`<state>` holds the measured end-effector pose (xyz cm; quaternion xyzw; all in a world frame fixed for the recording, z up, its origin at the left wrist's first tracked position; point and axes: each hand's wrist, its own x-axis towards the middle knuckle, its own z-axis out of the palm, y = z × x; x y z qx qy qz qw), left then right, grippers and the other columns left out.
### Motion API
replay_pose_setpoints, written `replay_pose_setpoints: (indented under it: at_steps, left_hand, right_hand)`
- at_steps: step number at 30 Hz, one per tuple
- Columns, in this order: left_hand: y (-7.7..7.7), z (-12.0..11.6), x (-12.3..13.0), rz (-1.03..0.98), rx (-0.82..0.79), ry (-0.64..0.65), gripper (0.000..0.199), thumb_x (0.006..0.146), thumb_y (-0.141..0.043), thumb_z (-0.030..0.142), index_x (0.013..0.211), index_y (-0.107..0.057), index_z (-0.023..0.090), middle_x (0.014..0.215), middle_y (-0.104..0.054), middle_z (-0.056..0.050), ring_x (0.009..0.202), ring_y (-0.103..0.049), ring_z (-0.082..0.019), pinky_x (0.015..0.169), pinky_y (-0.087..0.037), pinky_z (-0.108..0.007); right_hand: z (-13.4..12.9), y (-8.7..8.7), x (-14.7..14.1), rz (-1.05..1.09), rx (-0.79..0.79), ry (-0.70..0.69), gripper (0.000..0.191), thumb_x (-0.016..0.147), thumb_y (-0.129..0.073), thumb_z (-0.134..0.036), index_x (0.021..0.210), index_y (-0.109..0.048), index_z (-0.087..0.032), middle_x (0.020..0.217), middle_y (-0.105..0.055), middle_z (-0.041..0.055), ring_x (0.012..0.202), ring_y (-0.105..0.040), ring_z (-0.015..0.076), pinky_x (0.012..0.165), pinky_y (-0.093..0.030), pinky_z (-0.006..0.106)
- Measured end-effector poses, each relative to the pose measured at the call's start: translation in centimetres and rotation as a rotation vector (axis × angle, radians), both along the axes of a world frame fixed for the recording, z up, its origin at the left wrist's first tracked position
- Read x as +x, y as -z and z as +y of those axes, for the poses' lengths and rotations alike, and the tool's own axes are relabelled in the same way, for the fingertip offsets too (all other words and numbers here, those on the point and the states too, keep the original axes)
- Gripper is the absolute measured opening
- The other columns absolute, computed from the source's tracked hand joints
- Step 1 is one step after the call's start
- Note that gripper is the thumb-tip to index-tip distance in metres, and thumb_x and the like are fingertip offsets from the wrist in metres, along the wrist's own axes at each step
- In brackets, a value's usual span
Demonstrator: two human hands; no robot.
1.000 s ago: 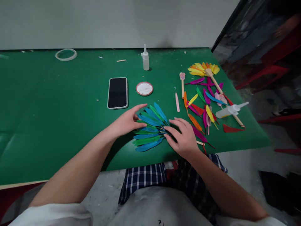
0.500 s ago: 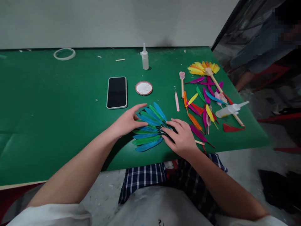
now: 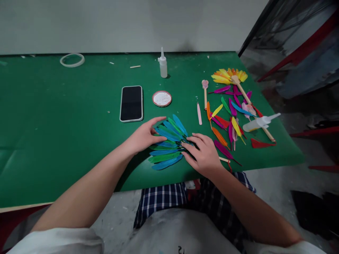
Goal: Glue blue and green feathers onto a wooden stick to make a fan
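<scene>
A fan of blue and green feathers (image 3: 168, 137) lies at the table's front edge, its tips spread to the left. My left hand (image 3: 144, 135) is at its left side, thumb and a finger touching the outer feathers, other fingers partly hidden beneath. My right hand (image 3: 202, 153) rests over the fan's narrow base with its fingertips pressing there. The fingers of my right hand are slightly apart and hide the base and most of the handle. A wooden stick end (image 3: 224, 159) with a red cord shows to the right, under that hand.
Behind the fan are a phone (image 3: 131, 104), a round white lid (image 3: 161, 98) and an upright glue bottle (image 3: 163, 67). Loose coloured feathers (image 3: 219, 134), a yellow feather fan (image 3: 229, 76) and a tipped bottle (image 3: 256, 124) lie right. A tape ring (image 3: 72, 60) sits back left.
The person at the upper right has moved mostly out of view, uncovering a red chair. My hands and the blue and green fan have hardly moved.
</scene>
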<state>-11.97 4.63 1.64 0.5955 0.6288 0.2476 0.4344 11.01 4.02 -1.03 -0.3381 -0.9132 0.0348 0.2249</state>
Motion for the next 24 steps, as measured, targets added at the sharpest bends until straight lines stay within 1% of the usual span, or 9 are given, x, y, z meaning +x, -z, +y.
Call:
replay_pose_setpoints:
  at_steps: [9, 16, 20, 24]
  left_hand:
    - [-0.1, -0.01, 0.06, 0.004, -0.003, 0.008, 0.068, 0.064, -0.066, 0.025, 0.126, -0.038, 0.022, 0.055, -0.035, 0.006, 0.049, -0.035, -0.007, 0.045, -0.03, -0.017]
    - [0.11, 0.01, 0.07, 0.008, -0.003, 0.002, 0.069, 0.064, -0.067, 0.024, 0.126, -0.037, 0.024, 0.054, -0.035, 0.007, 0.048, -0.034, -0.007, 0.044, -0.029, -0.016]
    - [0.14, -0.03, 0.07, 0.005, -0.005, 0.007, 0.069, 0.064, -0.066, 0.024, 0.127, -0.036, 0.024, 0.052, -0.033, 0.007, 0.047, -0.032, -0.006, 0.042, -0.028, -0.016]
    - [0.19, -0.04, 0.09, 0.006, -0.002, 0.006, 0.068, 0.065, -0.065, 0.024, 0.126, -0.036, 0.024, 0.053, -0.035, 0.006, 0.048, -0.035, -0.007, 0.043, -0.029, -0.016]
  right_hand:
    - [-0.03, -0.21, -0.13, -0.04, -0.024, 0.012, 0.024, 0.079, -0.049, -0.031, 0.097, -0.06, -0.021, 0.107, -0.057, 0.0076, 0.108, -0.042, 0.0248, 0.091, -0.035, 0.041]
    - [-0.06, -0.37, -0.28, -0.068, -0.078, -0.005, 0.024, 0.081, -0.046, -0.03, 0.099, -0.058, -0.019, 0.111, -0.055, 0.0081, 0.111, -0.04, 0.0246, 0.093, -0.033, 0.042]
    - [-0.05, -0.36, -0.33, -0.075, -0.085, -0.01, 0.024, 0.081, -0.045, -0.029, 0.099, -0.057, -0.019, 0.112, -0.054, 0.008, 0.113, -0.039, 0.0248, 0.094, -0.032, 0.042]
    - [-0.05, -0.37, -0.35, -0.068, -0.079, -0.009, 0.025, 0.081, -0.045, -0.029, 0.1, -0.057, -0.019, 0.113, -0.054, 0.0084, 0.114, -0.038, 0.025, 0.094, -0.032, 0.042]
